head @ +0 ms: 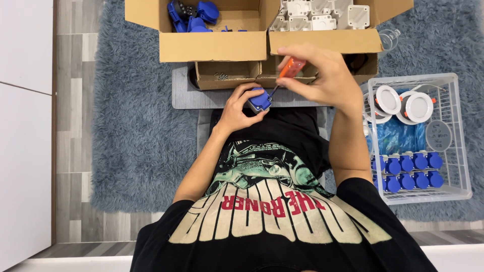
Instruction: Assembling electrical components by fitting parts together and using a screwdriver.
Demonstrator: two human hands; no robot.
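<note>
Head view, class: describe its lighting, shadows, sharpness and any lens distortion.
Head view: even, soft indoor light, no harsh glare; faint shadow under the cardboard boxes; the left hand on the blue part and the right hand with the orange screwdriver look sharp; wide-angle view, edges slightly bowed.

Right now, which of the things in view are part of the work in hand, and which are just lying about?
In hand:
left hand holding blue part
right hand with orange-handled screwdriver
small box of screws

Lying about:
blue parts in open box
white housings
clear crate with round white lamps
shaggy rug
</note>
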